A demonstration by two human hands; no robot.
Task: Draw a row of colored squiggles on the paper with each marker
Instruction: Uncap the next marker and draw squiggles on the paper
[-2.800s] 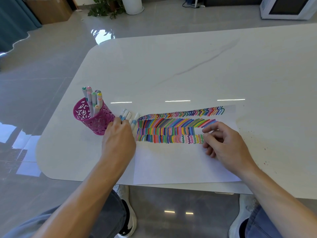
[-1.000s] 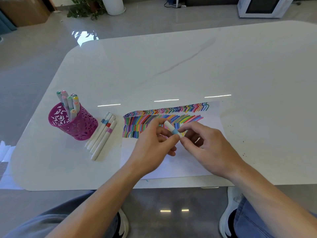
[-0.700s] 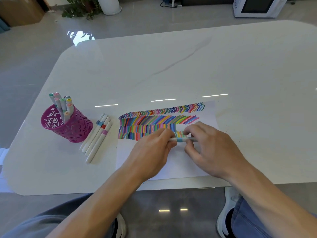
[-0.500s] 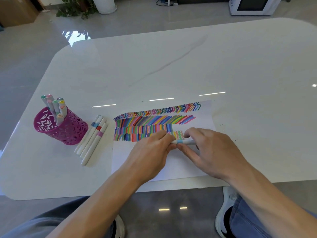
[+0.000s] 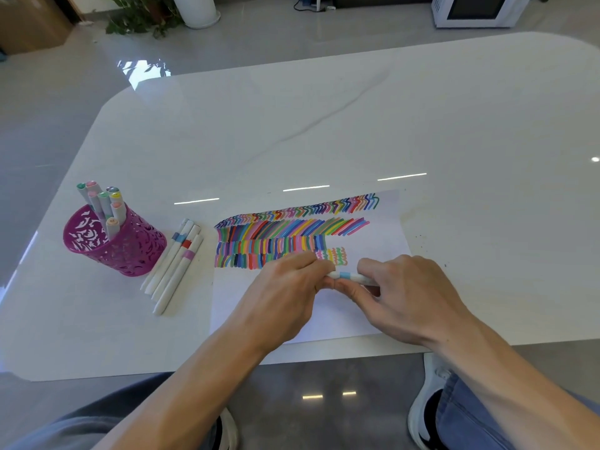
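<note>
A white sheet of paper (image 5: 383, 241) lies near the table's front edge, with several rows of coloured strokes and a short row of squiggles (image 5: 336, 256) at the lower right of them. Just below the squiggles, a white marker with a light blue band (image 5: 348, 276) lies level over the paper. My left hand (image 5: 285, 297) pinches its left end. My right hand (image 5: 406, 297) grips its right part, and the tip is hidden under the fingers.
A magenta cut-out pen cup (image 5: 113, 241) with several markers stands at the left. Several white markers (image 5: 177, 264) lie side by side between the cup and the paper. The white table (image 5: 324, 125) stretches far behind; its front edge runs just under my wrists.
My left hand took a marker from the pile beside the cup and brought it over the paper. Both hands now hold it level, below the squiggles.
</note>
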